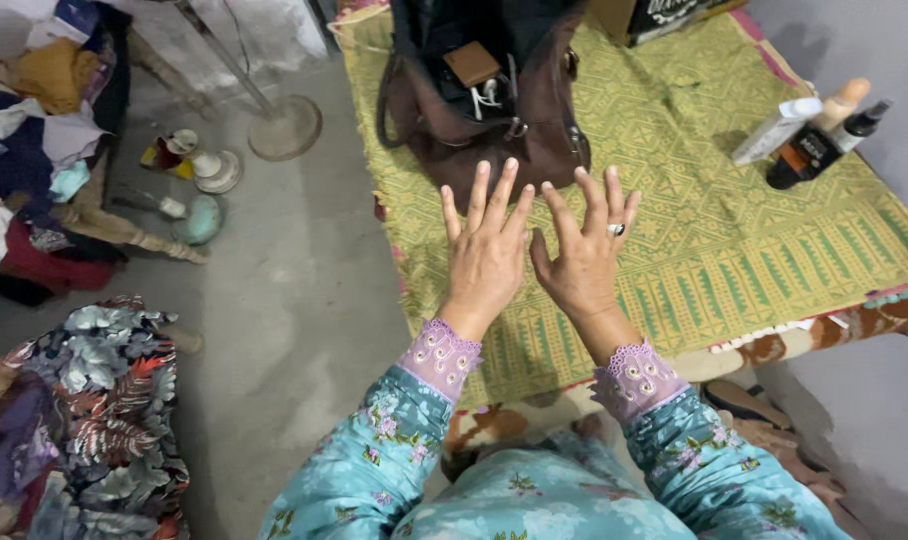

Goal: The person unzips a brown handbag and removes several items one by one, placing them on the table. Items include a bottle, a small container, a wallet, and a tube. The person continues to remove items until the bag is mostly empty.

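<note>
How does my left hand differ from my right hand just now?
The right hand wears a ring on one finger; the left hand shows none. The left hand reaches nearer the brown bag; the right hand sits over the yellow-green mat. Both are raised, fingers spread, backs up, holding nothing, with lilac lace cuffs.

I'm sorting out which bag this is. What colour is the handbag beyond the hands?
Dark brown handbag, open at the top, seen in the head view.
</note>
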